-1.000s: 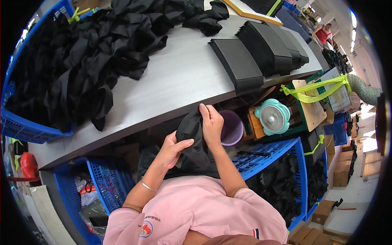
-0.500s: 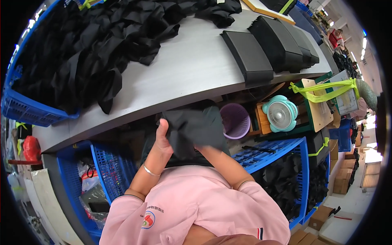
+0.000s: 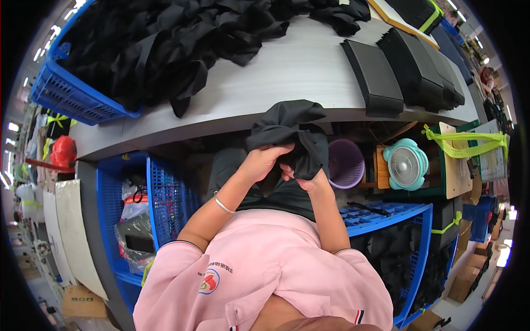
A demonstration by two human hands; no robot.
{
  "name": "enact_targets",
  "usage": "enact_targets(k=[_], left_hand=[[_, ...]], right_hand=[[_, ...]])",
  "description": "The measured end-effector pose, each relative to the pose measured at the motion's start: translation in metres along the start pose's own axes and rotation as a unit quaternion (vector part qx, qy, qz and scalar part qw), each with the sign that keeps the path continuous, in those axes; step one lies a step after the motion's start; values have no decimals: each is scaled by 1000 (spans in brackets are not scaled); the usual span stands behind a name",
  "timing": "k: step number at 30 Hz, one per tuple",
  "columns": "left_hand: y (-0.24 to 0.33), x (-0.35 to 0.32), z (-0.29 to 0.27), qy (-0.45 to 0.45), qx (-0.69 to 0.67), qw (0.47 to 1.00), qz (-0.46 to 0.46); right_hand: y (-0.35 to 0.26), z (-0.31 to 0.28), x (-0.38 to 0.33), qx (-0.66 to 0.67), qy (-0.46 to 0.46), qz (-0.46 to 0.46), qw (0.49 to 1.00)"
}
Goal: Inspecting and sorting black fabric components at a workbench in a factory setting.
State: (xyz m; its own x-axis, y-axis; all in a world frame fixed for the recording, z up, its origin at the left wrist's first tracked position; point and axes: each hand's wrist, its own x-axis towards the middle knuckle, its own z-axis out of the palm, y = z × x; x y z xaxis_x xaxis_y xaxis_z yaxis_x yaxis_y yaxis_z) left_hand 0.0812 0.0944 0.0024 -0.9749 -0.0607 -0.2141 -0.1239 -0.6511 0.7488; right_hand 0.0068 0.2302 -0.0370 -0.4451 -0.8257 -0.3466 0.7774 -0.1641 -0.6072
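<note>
Both my hands hold one bunched piece of black fabric [image 3: 290, 132] just below the front edge of the grey worktable [image 3: 287, 77]. My left hand [image 3: 264, 160] grips its lower left part with the fingers curled in. My right hand [image 3: 301, 177] is mostly wrapped in the cloth's lower right fold; only part of it shows. A silver bracelet sits on my left wrist. On the far left of the table lies a big heap of black fabric pieces [image 3: 165, 44].
A blue plastic crate [image 3: 61, 94] holds part of the heap. Stacks of flat black pieces [image 3: 408, 71] lie at the table's right. Below are a purple basket [image 3: 346, 163], a teal fan [image 3: 406, 164], and blue crates [image 3: 160, 193] by my legs.
The black piece has been lifted from lap height up to the table's edge and bunched; my hands shifted from flat on it to gripping its lower folds.
</note>
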Motion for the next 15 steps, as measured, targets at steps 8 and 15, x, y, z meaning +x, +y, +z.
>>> enact_targets(k=[8, 15], left_hand=[[-68, 35, -70, 237, 827, 432, 272], [-23, 39, -64, 120, 581, 791, 149]], right_hand=[[23, 12, -10, -299, 19, -44, 953], [66, 13, -16, -585, -24, -217, 781]])
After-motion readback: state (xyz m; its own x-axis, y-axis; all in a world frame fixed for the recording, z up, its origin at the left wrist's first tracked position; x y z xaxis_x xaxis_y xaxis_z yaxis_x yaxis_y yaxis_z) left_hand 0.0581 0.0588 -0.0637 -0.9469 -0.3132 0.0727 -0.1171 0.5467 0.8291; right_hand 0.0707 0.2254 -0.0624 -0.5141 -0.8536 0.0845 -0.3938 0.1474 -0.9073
